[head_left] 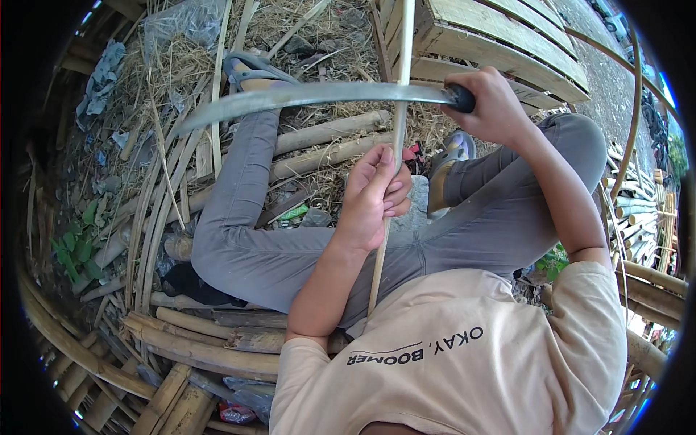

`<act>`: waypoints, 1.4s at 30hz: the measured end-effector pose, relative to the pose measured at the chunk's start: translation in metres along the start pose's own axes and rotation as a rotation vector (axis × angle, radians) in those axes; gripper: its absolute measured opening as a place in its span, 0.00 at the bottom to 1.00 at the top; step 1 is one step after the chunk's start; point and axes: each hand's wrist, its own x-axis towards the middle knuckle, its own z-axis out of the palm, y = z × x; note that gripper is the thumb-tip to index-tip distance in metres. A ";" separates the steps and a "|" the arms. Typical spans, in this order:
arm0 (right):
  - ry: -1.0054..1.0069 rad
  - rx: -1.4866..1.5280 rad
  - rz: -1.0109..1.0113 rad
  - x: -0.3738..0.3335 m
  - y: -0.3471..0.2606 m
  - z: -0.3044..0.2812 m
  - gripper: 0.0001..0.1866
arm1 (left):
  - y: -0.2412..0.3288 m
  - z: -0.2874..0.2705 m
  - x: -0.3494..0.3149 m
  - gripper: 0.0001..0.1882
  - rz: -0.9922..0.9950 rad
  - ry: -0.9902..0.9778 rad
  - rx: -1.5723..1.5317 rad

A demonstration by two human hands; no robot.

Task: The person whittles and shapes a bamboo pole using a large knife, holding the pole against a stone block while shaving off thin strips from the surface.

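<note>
My left hand [378,190] is closed round a long pale bamboo strip [404,43]. The strip runs from my lap up past the top of the view, tilted slightly. Above that hand, my right hand [489,109] grips the dark handle of a machete [312,95]. Its long, slightly curved blade points left and lies across the strip; whether the edge touches it I cannot tell. The strip's lower end rests near my waist, by the hem of my beige shirt.
A slatted wooden crate [500,51] stands beyond my right hand. Bamboo poles [326,134] lie between my legs, over straw and litter. More bamboo pieces [206,348] sit at the lower left. Cut bamboo [638,203] is stacked at the far right.
</note>
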 end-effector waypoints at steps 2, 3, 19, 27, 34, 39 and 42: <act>0.035 -0.062 -0.130 -0.001 -0.006 0.006 0.11 | 0.000 -0.001 0.001 0.15 0.005 0.002 0.005; -0.131 -0.068 -0.041 -0.002 -0.010 0.003 0.12 | 0.001 -0.001 0.001 0.15 0.005 0.004 -0.001; -0.004 -0.260 -0.021 0.000 -0.002 0.007 0.11 | -0.004 0.008 -0.004 0.17 0.019 0.020 -0.002; 0.333 -0.401 0.190 0.018 0.057 -0.014 0.14 | 0.000 0.007 -0.006 0.18 0.009 -0.015 -0.011; 0.173 -0.085 0.311 0.009 0.039 -0.032 0.22 | 0.005 0.001 -0.002 0.19 0.017 -0.030 0.016; 0.061 -0.112 0.041 -0.002 0.009 -0.010 0.12 | -0.001 -0.004 0.004 0.19 0.056 0.005 0.082; 0.000 -0.093 -0.082 -0.004 -0.001 0.000 0.12 | 0.000 -0.003 0.005 0.19 0.057 0.004 0.072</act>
